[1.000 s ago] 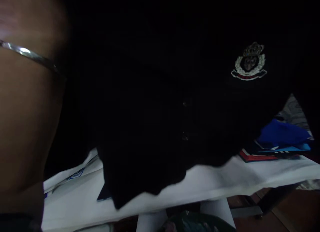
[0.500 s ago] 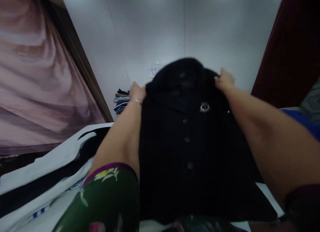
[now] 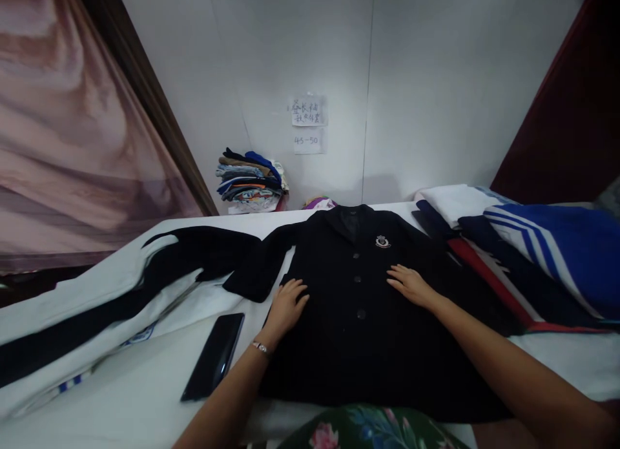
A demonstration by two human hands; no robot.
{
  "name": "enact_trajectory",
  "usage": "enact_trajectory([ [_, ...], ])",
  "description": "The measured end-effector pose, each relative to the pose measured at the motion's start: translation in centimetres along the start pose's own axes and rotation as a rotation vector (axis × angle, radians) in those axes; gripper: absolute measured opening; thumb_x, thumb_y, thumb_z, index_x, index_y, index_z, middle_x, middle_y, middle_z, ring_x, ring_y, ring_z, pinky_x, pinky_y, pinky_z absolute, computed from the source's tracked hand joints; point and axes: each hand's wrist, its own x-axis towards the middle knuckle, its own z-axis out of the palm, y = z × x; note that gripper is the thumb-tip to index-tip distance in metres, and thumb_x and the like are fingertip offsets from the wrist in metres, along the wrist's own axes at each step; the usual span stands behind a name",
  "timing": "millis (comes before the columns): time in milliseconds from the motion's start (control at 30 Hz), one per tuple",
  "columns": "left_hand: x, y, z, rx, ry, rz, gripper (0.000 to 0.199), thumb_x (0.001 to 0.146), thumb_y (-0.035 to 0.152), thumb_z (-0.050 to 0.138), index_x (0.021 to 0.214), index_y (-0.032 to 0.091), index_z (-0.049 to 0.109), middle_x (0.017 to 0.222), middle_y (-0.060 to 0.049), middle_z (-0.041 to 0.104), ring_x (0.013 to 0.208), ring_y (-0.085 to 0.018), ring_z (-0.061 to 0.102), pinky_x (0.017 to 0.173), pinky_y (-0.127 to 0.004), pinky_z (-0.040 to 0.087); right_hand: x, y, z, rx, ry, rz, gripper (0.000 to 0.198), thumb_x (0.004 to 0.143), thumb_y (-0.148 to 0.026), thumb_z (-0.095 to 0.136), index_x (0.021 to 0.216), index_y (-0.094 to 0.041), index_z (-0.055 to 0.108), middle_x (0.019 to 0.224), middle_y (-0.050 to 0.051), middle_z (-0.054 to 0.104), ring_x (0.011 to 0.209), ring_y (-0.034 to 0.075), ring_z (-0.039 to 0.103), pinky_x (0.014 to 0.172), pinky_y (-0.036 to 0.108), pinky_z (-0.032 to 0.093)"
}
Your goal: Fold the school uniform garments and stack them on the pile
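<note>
A black blazer [image 3: 329, 345] lies front side up on the white table [image 3: 145, 378], its collar toward the wall. Three buttons run down its front, and a crest badge [image 3: 382, 241] sits on the chest. My left hand [image 3: 289, 307] rests on the blazer's left edge with fingers spread; a bracelet is on that wrist. On the other side of the button row, my right hand [image 3: 409, 284] lies flat on the cloth, fingers stretched out. Neither hand grips anything. Left of my left hand is a dark phone [image 3: 214, 356].
White and black garments [image 3: 145, 294] spread over the table's left side. At the right lie folded clothes, including a blue and white striped one [image 3: 562, 249]. A folded clothes stack [image 3: 252, 181] stands by the wall, near handwritten paper signs [image 3: 309, 123].
Both hands held the blazer raised by its shoulders. It now lies on the table, and my hands have let go and moved down onto its front. The phone has come into view.
</note>
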Motion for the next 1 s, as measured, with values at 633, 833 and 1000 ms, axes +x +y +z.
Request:
enact_trajectory([
  [633,-5.2,-1.3,-4.7,-0.199,0.004,-0.478,0.071,0.079,0.055,0.052,0.133,0.010,0.047,0.102,-0.014,0.068,0.097,-0.031,0.066,0.085,-0.040,0.050,-16.2,1.1,-3.0,0.360,0.335,0.404,0.060,0.075,-0.042,0.056,0.129,-0.018,0.057,0.102,0.010,0.069,0.086,0.024,0.067,0.080,0.038,0.054],
  [833,-6.2,-2.0,-5.5,-0.117,0.003,-0.492,0.068,0.080,0.055,0.051,0.133,0.012,0.048,0.104,-0.015,0.068,0.095,-0.032,0.066,0.086,-0.042,0.049,-18.0,1.1,-2.4,0.509,0.351,0.406,0.051,0.075,-0.045,0.058,0.117,-0.019,0.066,0.077,0.003,0.066,0.065,0.017,0.060,0.062,0.030,0.050],
  [1000,-6.7,-1.8,-4.0,-0.037,-0.112,-0.593,0.072,0.079,0.063,0.047,0.131,0.013,0.049,0.106,-0.019,0.067,0.101,-0.040,0.064,0.083,-0.048,0.047,-19.1,1.0,-2.6,0.532,0.333,0.397,0.049,0.080,-0.050,0.054,0.116,-0.019,0.066,0.082,0.005,0.069,0.068,0.019,0.063,0.062,0.031,0.052],
])
